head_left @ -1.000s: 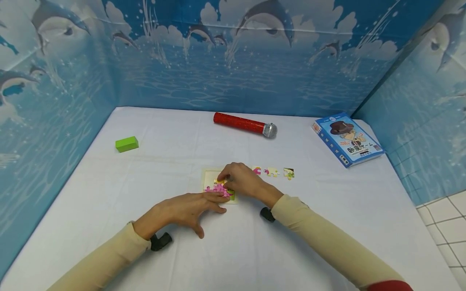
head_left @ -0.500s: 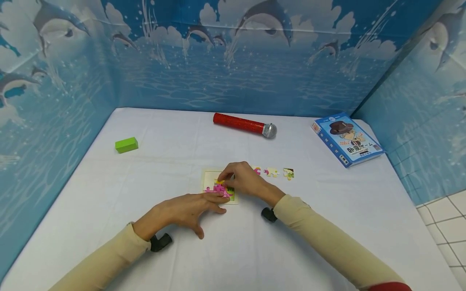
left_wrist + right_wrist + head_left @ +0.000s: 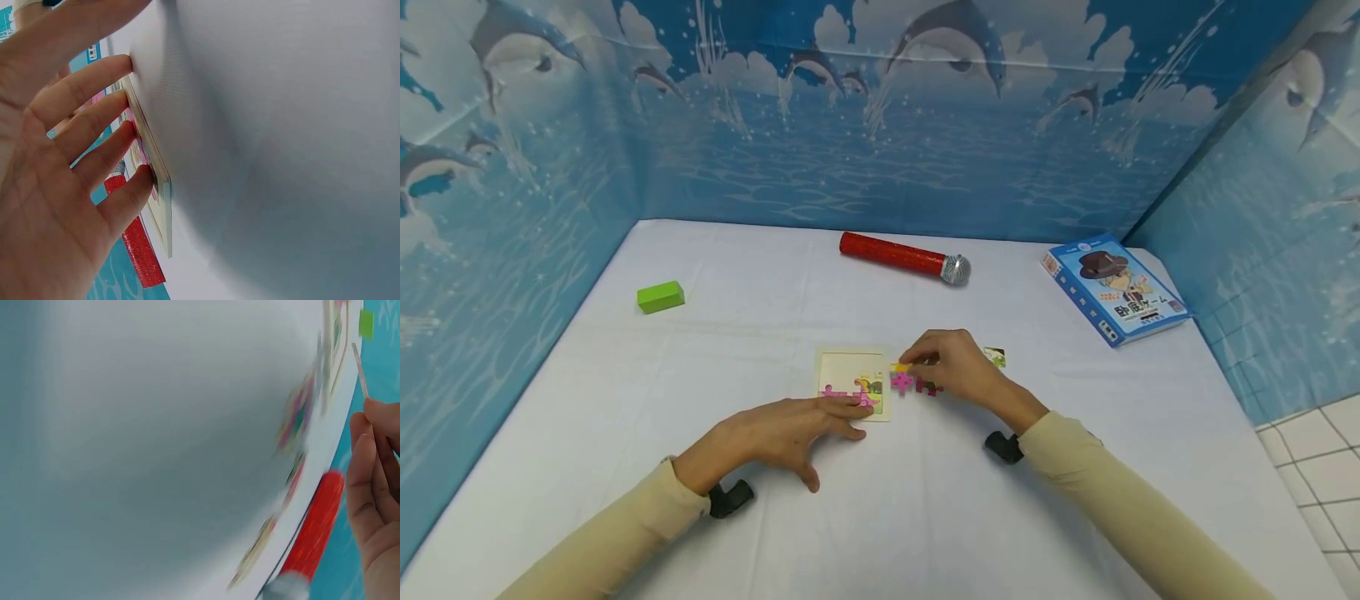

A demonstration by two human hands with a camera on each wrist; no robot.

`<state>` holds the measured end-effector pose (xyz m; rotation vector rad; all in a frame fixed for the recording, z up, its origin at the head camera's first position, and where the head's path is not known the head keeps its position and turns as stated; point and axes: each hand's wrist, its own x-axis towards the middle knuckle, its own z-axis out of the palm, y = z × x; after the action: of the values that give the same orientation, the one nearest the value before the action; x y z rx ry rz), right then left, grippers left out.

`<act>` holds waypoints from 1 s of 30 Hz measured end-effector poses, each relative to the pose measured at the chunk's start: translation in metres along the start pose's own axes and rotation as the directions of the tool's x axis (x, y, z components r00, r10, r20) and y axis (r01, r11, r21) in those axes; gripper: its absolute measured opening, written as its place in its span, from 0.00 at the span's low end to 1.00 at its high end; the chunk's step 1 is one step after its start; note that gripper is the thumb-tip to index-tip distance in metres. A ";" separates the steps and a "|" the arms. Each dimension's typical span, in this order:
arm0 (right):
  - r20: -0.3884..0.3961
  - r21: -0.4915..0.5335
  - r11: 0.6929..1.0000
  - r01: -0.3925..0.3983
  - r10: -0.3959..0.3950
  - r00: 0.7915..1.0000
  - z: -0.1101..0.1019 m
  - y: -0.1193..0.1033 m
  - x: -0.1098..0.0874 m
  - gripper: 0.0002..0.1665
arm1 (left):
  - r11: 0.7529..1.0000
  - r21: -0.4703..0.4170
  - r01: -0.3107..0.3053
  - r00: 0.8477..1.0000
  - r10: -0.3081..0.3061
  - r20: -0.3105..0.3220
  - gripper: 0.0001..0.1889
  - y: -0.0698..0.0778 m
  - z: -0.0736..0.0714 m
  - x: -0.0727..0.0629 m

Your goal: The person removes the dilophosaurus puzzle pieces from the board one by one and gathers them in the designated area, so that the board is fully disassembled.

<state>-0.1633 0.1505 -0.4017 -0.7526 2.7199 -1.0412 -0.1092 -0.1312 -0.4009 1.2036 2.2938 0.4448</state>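
My right hand (image 3: 957, 367) pinches a pink and yellow jigsaw piece (image 3: 901, 380) just right of the square puzzle tray (image 3: 886, 408). In the right wrist view that jigsaw piece (image 3: 360, 372) shows edge-on, thin, between thumb and fingers. Under the hand lies a pink and dark piece (image 3: 929, 386), partly covered. Several joined pink and green pieces (image 3: 871, 390) fill the tray's lower right part; its upper left shows bare. My left hand (image 3: 790, 429) rests straight fingers on the tray's near edge. In the left wrist view the fingertips touch along the tray's rim (image 3: 164, 187).
Beyond my right hand, a green and white jigsaw piece (image 3: 995, 357) lies on the white tablecloth. A red toy microphone (image 3: 895, 252) lies farther back, a green block (image 3: 660, 297) at the left. A blue game box (image 3: 1116, 287) sits at the back right.
My right hand has lifted the pink and yellow jigsaw piece out of the tray and moved right with it, uncovering the tray's upper part. The left hand has stayed in place.
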 end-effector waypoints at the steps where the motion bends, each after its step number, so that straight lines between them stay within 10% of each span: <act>1: -0.008 -0.007 1.000 -0.025 0.025 1.000 -0.004 0.005 -0.005 0.10 | 1.000 0.000 0.003 1.000 -0.003 0.001 0.42 0.000 0.000 0.000; 15: -0.054 -0.066 0.979 -0.191 0.188 0.981 -0.030 0.052 -0.051 0.10 | 1.000 0.006 0.001 1.000 0.000 -0.009 0.42 0.001 0.000 0.002; 30: 0.036 -0.120 0.986 -0.117 0.122 0.992 -0.035 0.047 -0.044 0.08 | 1.000 0.004 0.015 1.000 -0.015 -0.004 0.42 0.000 0.000 0.001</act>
<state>-0.1540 0.2230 -0.4091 -0.6120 2.7700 -0.8366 -0.1094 -0.1302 -0.4014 1.1876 2.3065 0.4373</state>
